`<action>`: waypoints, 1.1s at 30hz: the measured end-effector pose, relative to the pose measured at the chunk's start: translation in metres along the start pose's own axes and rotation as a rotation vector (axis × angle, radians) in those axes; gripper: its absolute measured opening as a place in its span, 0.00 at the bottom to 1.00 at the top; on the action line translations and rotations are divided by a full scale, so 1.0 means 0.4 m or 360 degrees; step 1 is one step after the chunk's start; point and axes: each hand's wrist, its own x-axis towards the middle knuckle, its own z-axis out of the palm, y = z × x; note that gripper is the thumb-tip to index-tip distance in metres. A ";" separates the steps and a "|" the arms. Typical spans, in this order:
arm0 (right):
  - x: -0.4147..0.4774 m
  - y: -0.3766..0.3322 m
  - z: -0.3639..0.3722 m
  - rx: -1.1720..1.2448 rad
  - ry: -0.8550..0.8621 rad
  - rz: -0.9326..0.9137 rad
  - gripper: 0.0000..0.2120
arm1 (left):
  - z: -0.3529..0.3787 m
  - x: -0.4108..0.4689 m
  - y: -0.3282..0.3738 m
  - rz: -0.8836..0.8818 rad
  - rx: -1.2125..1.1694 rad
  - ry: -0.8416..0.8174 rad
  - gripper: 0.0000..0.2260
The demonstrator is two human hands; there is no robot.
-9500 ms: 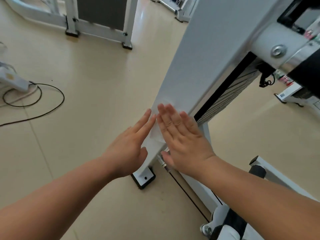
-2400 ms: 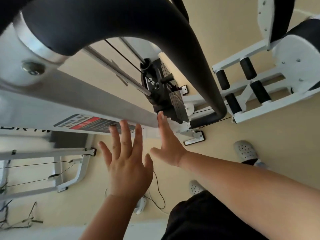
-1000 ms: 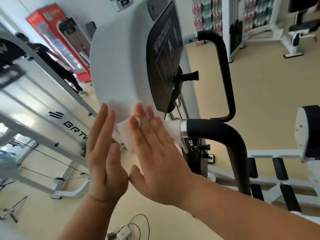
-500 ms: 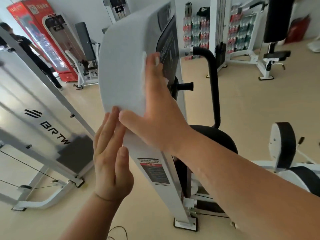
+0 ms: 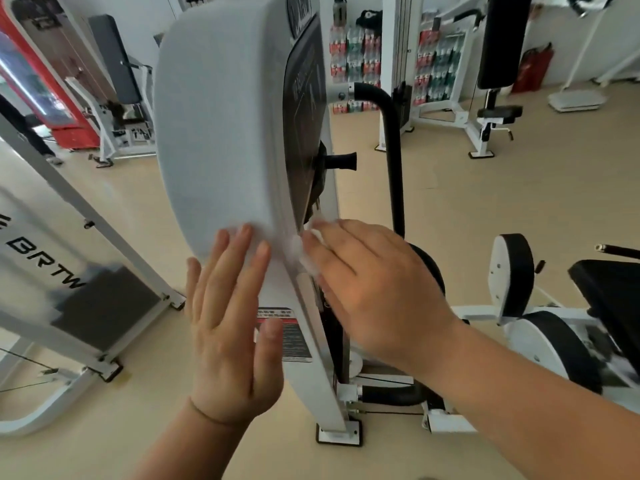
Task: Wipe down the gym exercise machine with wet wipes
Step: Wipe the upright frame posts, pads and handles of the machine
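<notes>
Wiping step: the right hand (image 5: pixel 375 289), fingers straight, presses the wet wipe (image 5: pixel 302 253) on the white shroud (image 5: pixel 221 133) at its lower edge; the flat left hand (image 5: pixel 228 327) rests beside. The next move probably needs steady pressure downward.

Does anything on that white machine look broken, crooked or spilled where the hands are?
Nothing stands out. The white cover looks intact; the right hand presses a crumpled wet wipe to its edge, the left hand rests flat on it.
</notes>
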 end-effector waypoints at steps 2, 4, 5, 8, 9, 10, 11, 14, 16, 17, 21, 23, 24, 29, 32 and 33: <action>-0.036 0.051 -0.008 0.0066 0.0103 -0.0049 0.18 | 0.019 -0.006 0.025 0.0071 0.0043 -0.0067 0.23; -0.071 0.099 -0.010 0.0205 0.0183 -0.0083 0.16 | 0.043 -0.009 0.052 0.0138 0.0063 -0.0138 0.23; -0.085 0.118 -0.009 0.0288 0.0219 -0.0095 0.14 | 0.056 -0.009 0.064 0.0167 0.0083 -0.0176 0.22; -0.104 0.155 -0.002 0.0479 0.0321 -0.0091 0.12 | 0.093 -0.007 0.093 0.0172 0.0188 -0.0303 0.23; -0.100 0.163 0.000 0.0533 0.0322 -0.0096 0.12 | 0.102 -0.006 0.101 0.0137 0.0237 -0.0331 0.24; -0.091 0.168 0.003 0.0594 0.0293 -0.0112 0.12 | 0.107 -0.005 0.109 0.0087 0.0273 -0.0343 0.23; -0.078 0.172 0.007 0.0664 0.0241 -0.0136 0.13 | 0.111 -0.004 0.118 0.0024 0.0288 -0.0337 0.23; -0.053 0.181 0.017 0.0889 0.0063 -0.0187 0.18 | 0.117 0.002 0.154 -0.0193 0.0234 -0.0261 0.22; -0.054 0.198 0.018 0.1028 0.0038 -0.0232 0.19 | 0.122 0.003 0.178 -0.0306 0.0195 -0.0237 0.22; -0.061 0.210 0.018 0.1098 0.0076 -0.0233 0.20 | 0.126 0.003 0.188 -0.0355 0.0180 -0.0234 0.22; -0.123 0.251 0.024 0.1258 0.0321 -0.0083 0.17 | 0.139 0.000 0.212 -0.0518 0.0125 -0.0181 0.21; -0.162 0.256 0.035 0.1168 0.0359 -0.0103 0.14 | 0.148 0.000 0.224 -0.0549 0.0107 -0.0144 0.22; -0.174 0.254 0.038 0.1144 0.0357 -0.0120 0.14 | 0.153 -0.001 0.228 -0.0557 0.0108 -0.0127 0.22; -0.127 0.231 0.016 0.1151 0.0357 -0.0095 0.16 | 0.173 -0.004 0.230 -0.0576 0.0046 -0.0048 0.23; -0.130 0.222 0.002 0.1072 0.0338 -0.0005 0.15 | 0.173 -0.009 0.220 -0.0554 -0.0009 -0.0030 0.23; -0.144 0.221 -0.002 0.1024 0.0313 0.0022 0.15 | 0.172 -0.011 0.218 -0.0558 -0.0033 -0.0024 0.23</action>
